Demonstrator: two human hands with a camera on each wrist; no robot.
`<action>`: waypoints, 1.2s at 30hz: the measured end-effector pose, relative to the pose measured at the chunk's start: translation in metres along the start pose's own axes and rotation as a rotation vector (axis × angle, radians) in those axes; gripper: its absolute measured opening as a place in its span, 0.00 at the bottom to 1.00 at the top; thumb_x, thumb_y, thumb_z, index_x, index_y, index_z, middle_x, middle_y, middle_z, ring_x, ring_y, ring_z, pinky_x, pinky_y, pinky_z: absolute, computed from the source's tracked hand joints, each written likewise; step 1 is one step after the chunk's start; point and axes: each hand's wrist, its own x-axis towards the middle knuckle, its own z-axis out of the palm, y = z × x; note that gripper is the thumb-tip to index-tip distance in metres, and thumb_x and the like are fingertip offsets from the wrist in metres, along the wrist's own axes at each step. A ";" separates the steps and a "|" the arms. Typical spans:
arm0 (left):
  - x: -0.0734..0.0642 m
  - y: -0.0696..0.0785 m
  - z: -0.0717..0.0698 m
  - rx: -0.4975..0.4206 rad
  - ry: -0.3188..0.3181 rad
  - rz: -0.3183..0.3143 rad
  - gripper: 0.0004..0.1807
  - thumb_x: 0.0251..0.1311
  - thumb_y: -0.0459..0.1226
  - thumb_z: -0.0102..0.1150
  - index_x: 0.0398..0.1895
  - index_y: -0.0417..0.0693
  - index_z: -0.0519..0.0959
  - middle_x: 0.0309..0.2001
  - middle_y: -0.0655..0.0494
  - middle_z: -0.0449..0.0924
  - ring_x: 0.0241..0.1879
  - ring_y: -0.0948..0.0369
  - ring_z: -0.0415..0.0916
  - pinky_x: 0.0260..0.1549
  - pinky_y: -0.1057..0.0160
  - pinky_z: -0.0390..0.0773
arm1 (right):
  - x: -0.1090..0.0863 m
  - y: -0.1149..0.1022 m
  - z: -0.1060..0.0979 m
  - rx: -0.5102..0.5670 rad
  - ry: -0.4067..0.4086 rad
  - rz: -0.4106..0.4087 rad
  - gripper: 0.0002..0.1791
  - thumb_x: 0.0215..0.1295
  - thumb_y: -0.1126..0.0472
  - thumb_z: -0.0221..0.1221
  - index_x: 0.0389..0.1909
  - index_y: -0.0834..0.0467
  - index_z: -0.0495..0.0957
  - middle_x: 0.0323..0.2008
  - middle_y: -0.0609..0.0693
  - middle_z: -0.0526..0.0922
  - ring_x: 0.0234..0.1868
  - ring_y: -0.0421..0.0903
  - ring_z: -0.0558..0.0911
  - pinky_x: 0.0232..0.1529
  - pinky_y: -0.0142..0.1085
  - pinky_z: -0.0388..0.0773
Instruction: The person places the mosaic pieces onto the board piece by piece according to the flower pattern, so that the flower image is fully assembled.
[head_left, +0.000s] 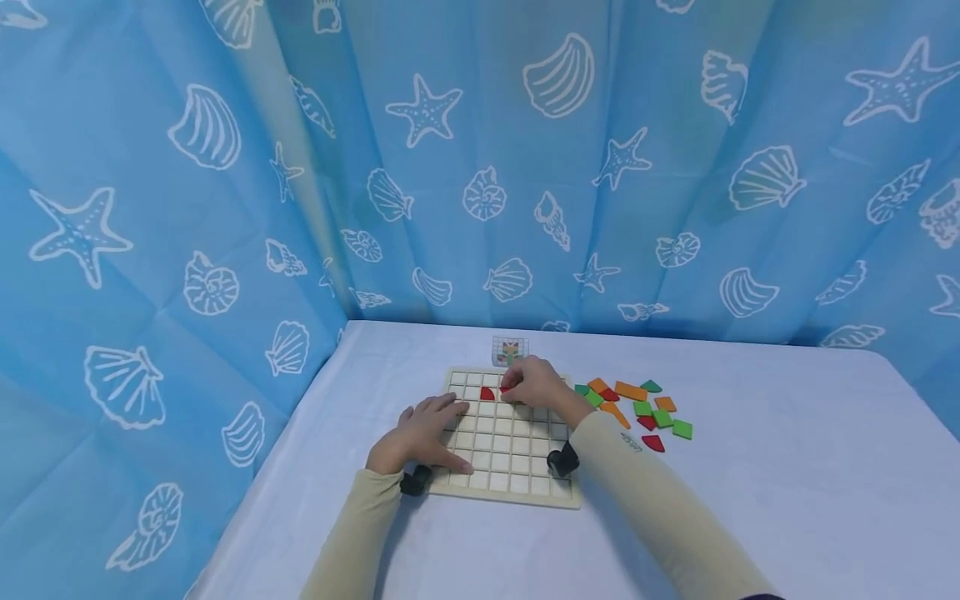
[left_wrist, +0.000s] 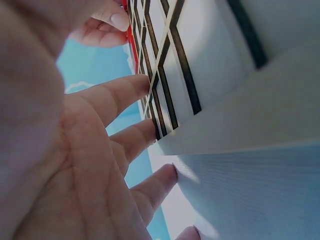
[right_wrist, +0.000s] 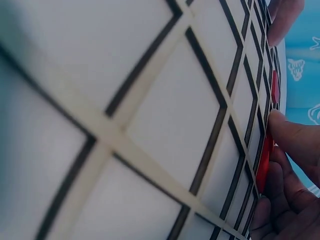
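A pale wooden grid board [head_left: 491, 461] lies on the table. My left hand [head_left: 429, 433] rests on its left side with fingers spread; in the left wrist view, two fingertips [left_wrist: 142, 86] touch the frame and grid. At the upper part of the board, my right hand [head_left: 536, 385] pinches a red quarter-round tile [right_wrist: 264, 165] between thumb and fingers, low against the grid; whether it sits fully in its square I cannot tell. A second red quarter-round tile [head_left: 487, 393] lies in a square just to the left.
Right of the board lie several loose tiles: orange [head_left: 632, 391], green [head_left: 663, 419] and red [head_left: 653, 443]. Behind the board is a small card with a gridded animal picture [head_left: 511, 350]. A blue shell-print curtain [head_left: 483, 275] borders the white table [head_left: 780, 467] at the back and left.
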 end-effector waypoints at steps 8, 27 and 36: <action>0.001 0.003 -0.001 0.009 -0.003 -0.013 0.57 0.40 0.63 0.75 0.75 0.57 0.60 0.78 0.50 0.53 0.77 0.47 0.48 0.70 0.32 0.48 | 0.000 0.005 -0.007 0.042 0.000 -0.046 0.08 0.62 0.58 0.67 0.39 0.57 0.85 0.37 0.50 0.86 0.37 0.44 0.82 0.40 0.39 0.80; 0.002 0.004 0.003 -0.008 0.011 -0.012 0.57 0.39 0.61 0.77 0.74 0.57 0.62 0.77 0.49 0.54 0.76 0.47 0.49 0.70 0.32 0.49 | -0.020 0.053 -0.056 0.028 0.138 0.105 0.16 0.64 0.56 0.65 0.48 0.61 0.83 0.46 0.56 0.84 0.48 0.52 0.80 0.49 0.44 0.81; 0.002 0.006 0.005 -0.013 0.016 -0.022 0.56 0.39 0.60 0.77 0.74 0.56 0.63 0.77 0.49 0.55 0.76 0.47 0.50 0.70 0.32 0.48 | -0.034 0.076 -0.075 0.009 0.141 0.217 0.16 0.65 0.54 0.65 0.49 0.56 0.82 0.50 0.55 0.82 0.50 0.53 0.78 0.50 0.42 0.81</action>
